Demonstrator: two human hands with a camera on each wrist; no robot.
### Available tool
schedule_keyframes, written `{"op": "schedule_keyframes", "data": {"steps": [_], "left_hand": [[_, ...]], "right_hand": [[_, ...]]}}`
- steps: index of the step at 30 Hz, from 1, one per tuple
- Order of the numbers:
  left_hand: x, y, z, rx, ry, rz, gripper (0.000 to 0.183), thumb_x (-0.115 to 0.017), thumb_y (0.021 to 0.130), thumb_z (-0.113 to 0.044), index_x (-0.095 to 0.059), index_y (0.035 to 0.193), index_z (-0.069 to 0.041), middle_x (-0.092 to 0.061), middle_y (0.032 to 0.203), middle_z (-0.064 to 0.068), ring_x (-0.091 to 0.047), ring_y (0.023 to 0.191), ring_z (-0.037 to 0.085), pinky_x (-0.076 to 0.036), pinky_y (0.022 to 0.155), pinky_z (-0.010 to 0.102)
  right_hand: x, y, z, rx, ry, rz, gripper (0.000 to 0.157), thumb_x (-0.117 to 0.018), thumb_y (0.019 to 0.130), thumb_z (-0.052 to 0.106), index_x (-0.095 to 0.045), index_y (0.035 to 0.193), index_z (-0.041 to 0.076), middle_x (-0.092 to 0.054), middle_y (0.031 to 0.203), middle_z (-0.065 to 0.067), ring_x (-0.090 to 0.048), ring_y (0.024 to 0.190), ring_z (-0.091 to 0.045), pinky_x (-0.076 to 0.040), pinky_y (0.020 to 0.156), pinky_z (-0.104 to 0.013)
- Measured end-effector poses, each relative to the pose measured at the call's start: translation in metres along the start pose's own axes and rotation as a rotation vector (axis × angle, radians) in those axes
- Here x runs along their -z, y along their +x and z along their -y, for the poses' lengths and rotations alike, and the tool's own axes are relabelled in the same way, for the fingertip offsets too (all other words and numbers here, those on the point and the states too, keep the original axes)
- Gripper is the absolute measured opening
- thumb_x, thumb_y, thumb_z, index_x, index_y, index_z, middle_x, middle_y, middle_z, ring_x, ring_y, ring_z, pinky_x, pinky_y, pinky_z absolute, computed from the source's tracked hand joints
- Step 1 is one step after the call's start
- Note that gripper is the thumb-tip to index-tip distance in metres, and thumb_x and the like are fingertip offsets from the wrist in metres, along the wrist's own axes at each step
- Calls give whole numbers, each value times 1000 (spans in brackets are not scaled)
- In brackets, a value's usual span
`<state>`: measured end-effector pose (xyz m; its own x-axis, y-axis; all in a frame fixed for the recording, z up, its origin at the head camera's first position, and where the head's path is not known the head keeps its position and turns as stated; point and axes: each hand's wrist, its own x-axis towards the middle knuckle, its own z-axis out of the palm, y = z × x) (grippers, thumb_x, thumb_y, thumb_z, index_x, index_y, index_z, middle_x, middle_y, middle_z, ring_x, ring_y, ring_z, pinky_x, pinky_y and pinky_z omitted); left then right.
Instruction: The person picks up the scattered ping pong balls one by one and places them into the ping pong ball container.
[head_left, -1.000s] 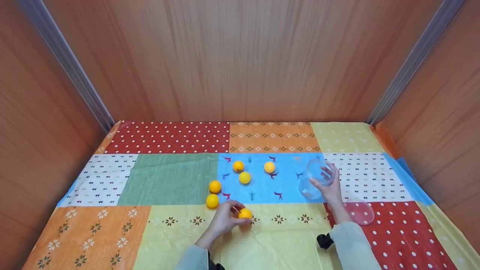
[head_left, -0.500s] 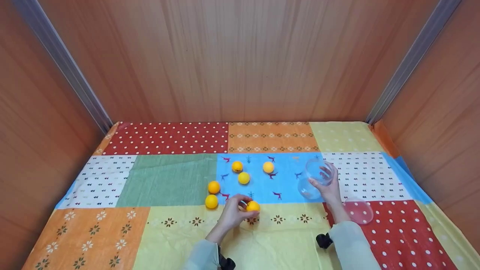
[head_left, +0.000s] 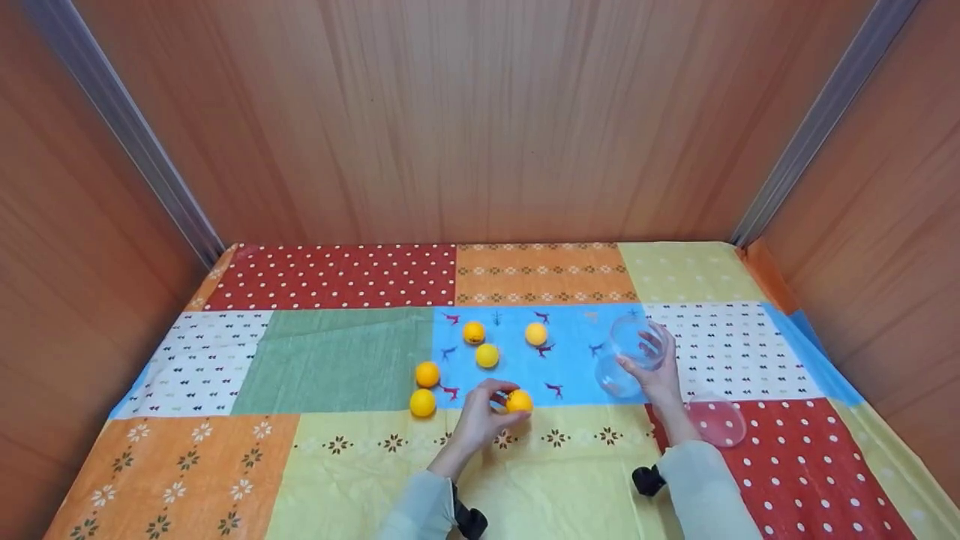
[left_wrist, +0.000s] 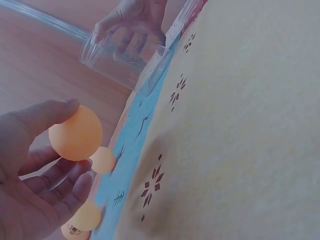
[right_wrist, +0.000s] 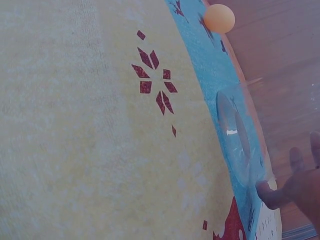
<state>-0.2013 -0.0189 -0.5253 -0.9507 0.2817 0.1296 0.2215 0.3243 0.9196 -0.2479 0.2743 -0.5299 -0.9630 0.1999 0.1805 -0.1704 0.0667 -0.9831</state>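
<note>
Between thumb and fingers my left hand [head_left: 480, 418] pinches an orange ping-pong ball [head_left: 519, 402], held over the near edge of the blue patch. The left wrist view shows this ball [left_wrist: 75, 134] with the thumb on one side and fingertips beneath. My right hand [head_left: 663, 380] grips a clear jar [head_left: 619, 381] from its right side. The jar's mouth is uncovered, and its base is on the blue patch in the right wrist view. Two orange balls [head_left: 422, 403] lie left of my left hand. Farther back are three more, including a yellower ball [head_left: 487, 355].
A clear round lid [head_left: 718, 422] lies on the red dotted patch, by my right forearm. A patchwork tablecloth [head_left: 345, 360] covers the table. Wood-patterned panels [head_left: 480, 120] enclose the back and both sides, with metal strips at the corners.
My left hand has carried the pinched ball to the right and farther back, from the yellow patch toward the blue one. The right hand and jar have stayed in place.
</note>
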Motion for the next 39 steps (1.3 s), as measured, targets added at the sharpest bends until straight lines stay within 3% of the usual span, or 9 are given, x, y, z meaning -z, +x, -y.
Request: {"op": "schedule_keyframes", "data": {"steps": [9,19,27,39], "left_hand": [[-12,8,-5,-54,-25,-39,36,-71,75,-12,-60,107,0,-55,101,6,-52,85,19,-47,67,23],[-26,18,-9,-83,-83,-67,36,-70,74,-4,-59,109,-1,-54,101,6,-52,88,20,-50,68,29],[-35,26,-10,-46,-109,-91,37,-69,73,1,-59,109,0,-53,104,6,-51,90,19,-49,73,29],[-46,39,-19,-48,-98,-101,37,-69,74,1,-59,109,-2,-53,103,3,-51,92,19,-49,75,27]], "right_hand": [[1,2,-2,-13,17,15,79,-66,75,-4,-20,137,8,-31,133,-19,-30,121,-30,-28,96,-43],[1,0,0,-12,15,13,79,-68,74,-3,-21,136,9,-33,131,-17,-33,119,-27,-31,95,-40],[1,1,-1,-10,4,-2,79,-69,73,-1,-22,135,8,-34,131,-17,-33,120,-29,-28,97,-43],[-1,0,-1,13,16,-4,78,-69,73,-4,-23,135,8,-35,129,-15,-34,118,-27,-31,94,-42]]}}
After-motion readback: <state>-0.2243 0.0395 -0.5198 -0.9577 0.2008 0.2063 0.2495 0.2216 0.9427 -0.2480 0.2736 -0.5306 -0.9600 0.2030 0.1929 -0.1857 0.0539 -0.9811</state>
